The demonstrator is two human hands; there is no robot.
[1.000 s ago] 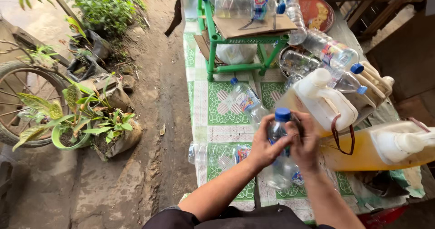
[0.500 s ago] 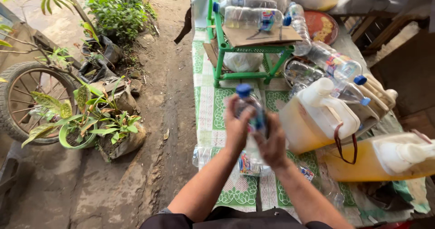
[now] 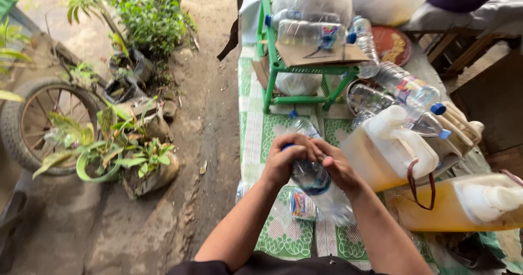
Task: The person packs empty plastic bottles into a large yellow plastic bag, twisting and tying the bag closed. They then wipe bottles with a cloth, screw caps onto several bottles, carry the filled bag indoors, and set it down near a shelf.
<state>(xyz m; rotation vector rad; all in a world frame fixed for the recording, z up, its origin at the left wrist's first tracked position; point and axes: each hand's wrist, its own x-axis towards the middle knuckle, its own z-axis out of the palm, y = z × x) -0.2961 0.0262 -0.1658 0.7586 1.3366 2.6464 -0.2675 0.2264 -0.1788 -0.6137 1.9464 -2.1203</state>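
**Two hands on a clear plastic bottle**

A clear plastic bottle [image 3: 313, 179] is in the middle of the view, held up over a green and white patterned mat [image 3: 283, 237]. The left hand [image 3: 286, 160] is curled over the top of the bottle, where a bit of blue cap shows. Its fingers are wrapped tight around the neck. The right hand [image 3: 340, 169] holds the bottle's side from 3 o'clock, with fingers bent around it. The lower part of the bottle sticks out below the hands, toward 5 o'clock.

Another small bottle [image 3: 302, 125] with a blue cap lies on the mat just past the hands, at 12 o'clock. At 3 o'clock, very near the right hand, stands a big white jug [image 3: 389, 152] with yellow liquid in it. It crowds that side. A second jug [image 3: 463, 204] with yellow liquid lies at 4 o'clock. More clear bottles [image 3: 406, 87] are piled at 2 o'clock.

Farther off at 12 o'clock is a green stool [image 3: 272, 62] with bottles and a piece of cardboard on top. A red dish [image 3: 395, 43] sits behind it at 1 o'clock.

On the dirt at 9 o'clock are green potted plants [image 3: 125, 155]. An old wheel [image 3: 32, 122] leans farther out that way.
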